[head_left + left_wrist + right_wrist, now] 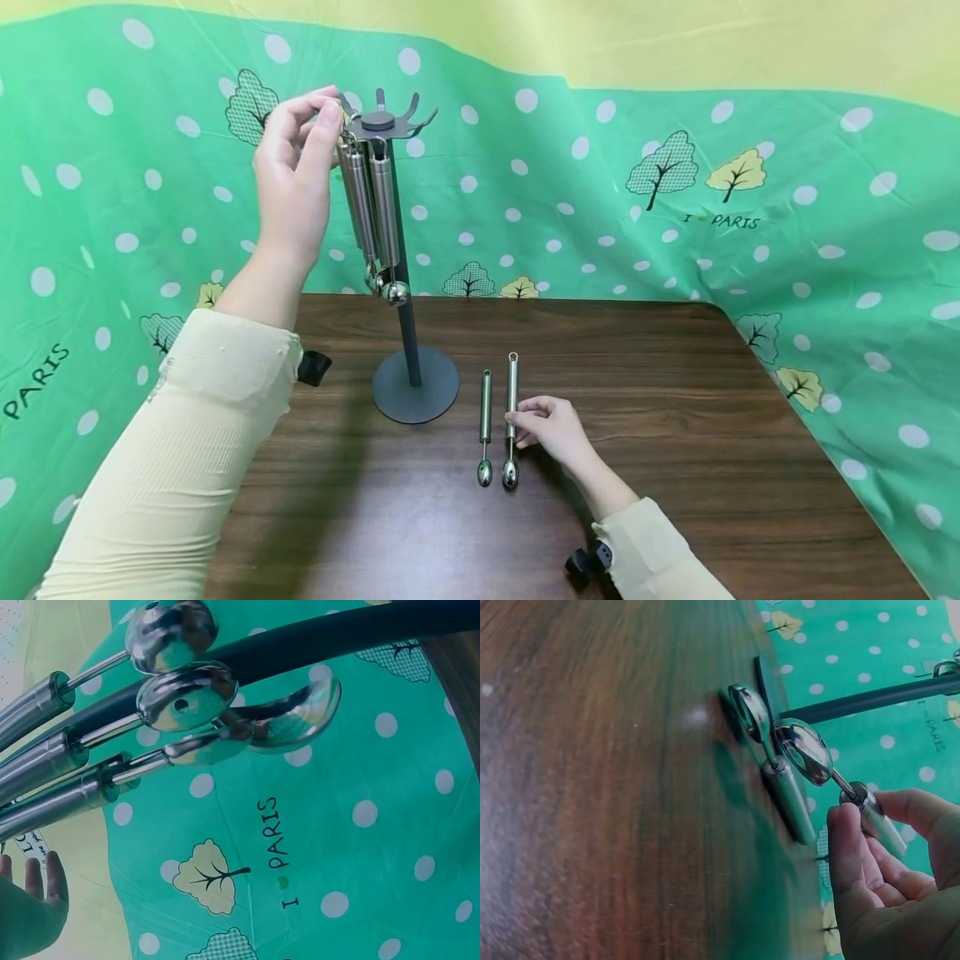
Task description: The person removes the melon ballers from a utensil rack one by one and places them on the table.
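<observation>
Metal scoop: lower middle of the head view, over the bench, right of a second, smaller scoop, near but apart. Right grip is pinched on its handle, thumb against fingers. Handling, judged by look: stiff, fairly light, not fragile; polished bowl likely slippery, brushed handle probably surer. Best hold is mid-handle, off the thin neck, with the ring end left free. Bowl end may weigh more, so a loose pinch could let it swing.

Further out: rack, centre-left, with hanging utensils on the left side of its hooks. Left grip is up there, upper left, thumb and fingers bent close to the hook; cannot tell if they pinch anything. Green dotted cloth behind.

Hard to make out: whether the held scoop touches the bench or sits slightly raised. In the right wrist view its ring end is not visible and the fingers cover part of the handle. Hanging utensils overlap, at least three, exact count unclear; the left wrist view cuts off their tops at the left edge. Small label there mostly unreadable.
</observation>
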Tool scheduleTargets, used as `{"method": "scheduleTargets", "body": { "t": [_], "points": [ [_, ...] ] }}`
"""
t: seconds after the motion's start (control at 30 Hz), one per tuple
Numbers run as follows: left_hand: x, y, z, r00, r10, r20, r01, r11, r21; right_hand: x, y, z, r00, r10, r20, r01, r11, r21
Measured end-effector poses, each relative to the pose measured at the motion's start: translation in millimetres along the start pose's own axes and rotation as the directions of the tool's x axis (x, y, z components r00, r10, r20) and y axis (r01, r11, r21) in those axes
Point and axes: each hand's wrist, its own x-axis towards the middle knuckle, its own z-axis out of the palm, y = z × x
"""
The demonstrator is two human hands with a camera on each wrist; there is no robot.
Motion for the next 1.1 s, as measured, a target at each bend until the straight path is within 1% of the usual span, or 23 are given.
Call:
{"method": "scheduleTargets", "body": {
  "t": [0.1, 0.27, 0.4, 0.53, 0.67, 0.77, 0.87, 1.0, 1.1],
  "points": [
    [0.9, 0.0, 1.9, 1.000, -0.019, 0.016, 0.021, 0.996, -0.088, 1.1, 2.9, 0.3, 1.000, 0.009, 0.004, -0.009, 1.000, -0.006],
    [0.5, 2.7, 4.3, 0.998, -0.047, 0.051, 0.056, 0.983, -0.174, 3.6, 7.8, 0.5, 1.000, 0.028, -0.002, -0.028, 1.000, -0.009],
    [-0.8, 4.9, 5.8, 0.996, -0.035, 0.078, 0.052, 0.973, -0.223, 5.0, 10.8, 1.6, 0.999, 0.036, -0.004, -0.036, 0.999, -0.002],
    [-1.7, 3.6, 5.9, 0.996, 0.003, 0.092, 0.017, 0.975, -0.223, 7.1, 12.4, 2.7, 0.998, 0.055, -0.027, -0.055, 0.998, -0.011],
    [-1.6, 1.8, 5.8, 0.996, 0.027, 0.090, -0.007, 0.977, -0.212, 10.0, 14.0, 4.8, 0.994, 0.082, -0.072, -0.087, 0.994, -0.071],
    [-1.6, 0.8, 6.0, 0.996, 0.030, 0.085, -0.012, 0.978, -0.207, 11.5, 14.3, 6.3, 0.990, 0.104, -0.096, -0.115, 0.986, -0.122],
    [-1.7, 0.4, 5.8, 0.996, 0.035, 0.085, -0.017, 0.979, -0.205, 12.9, 14.1, 6.8, 0.986, 0.122, -0.111, -0.137, 0.980, -0.142],
    [-2.3, 0.5, 5.4, 0.995, 0.045, 0.088, -0.026, 0.979, -0.204, 13.7, 13.9, 6.6, 0.983, 0.132, -0.128, -0.152, 0.974, -0.166],
    [-2.6, 1.0, 6.0, 0.995, 0.038, 0.091, -0.018, 0.978, -0.208, 13.4, 14.6, 6.8, 0.982, 0.126, -0.141, -0.153, 0.968, -0.201]
  ]
}}
